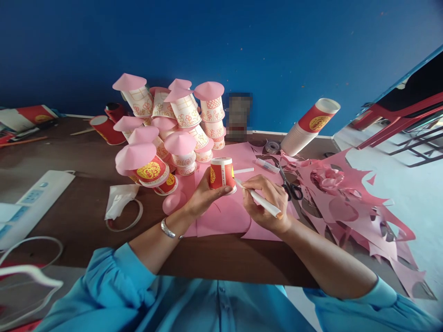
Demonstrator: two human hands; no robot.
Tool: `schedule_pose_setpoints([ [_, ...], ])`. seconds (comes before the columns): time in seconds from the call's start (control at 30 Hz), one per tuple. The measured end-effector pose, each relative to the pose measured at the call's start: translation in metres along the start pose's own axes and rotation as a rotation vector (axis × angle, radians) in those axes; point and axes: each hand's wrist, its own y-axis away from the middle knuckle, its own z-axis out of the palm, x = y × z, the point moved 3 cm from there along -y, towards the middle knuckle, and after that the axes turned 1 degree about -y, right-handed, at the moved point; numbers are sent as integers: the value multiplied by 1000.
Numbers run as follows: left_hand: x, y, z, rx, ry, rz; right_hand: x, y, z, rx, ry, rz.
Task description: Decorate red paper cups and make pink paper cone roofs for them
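A red paper cup (222,174) with yellow print is held upside down in my left hand (205,193), the fingers behind it and the thumb along its lower front. My right hand (267,203) is closed around a white marker (261,201); its tip points at the right side of the cup, close to the rim. Whether the tip touches the cup I cannot tell. Pink paper (224,216) lies beneath both hands. Left of them stand several stacked cups with pink paper cones (180,144) on top, many with drawings of flowers.
Black-handled scissors (292,190), a glue stick (267,166) and a tape roll (272,147) lie right of the hands. Pink scraps (346,212) cover the table's right side. A tall cup stack (309,127) leans near the blue wall. A white bag (119,201) lies left.
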Motion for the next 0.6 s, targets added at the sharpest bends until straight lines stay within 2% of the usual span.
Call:
schedule_pose_setpoints([
  [0.23,-6,-1,-2,-76,68,23,-11,4,5,-42,-49,-119],
  [0.6,1,-2,1,10,-137,51,-13,6,12,-85,63,-187],
])
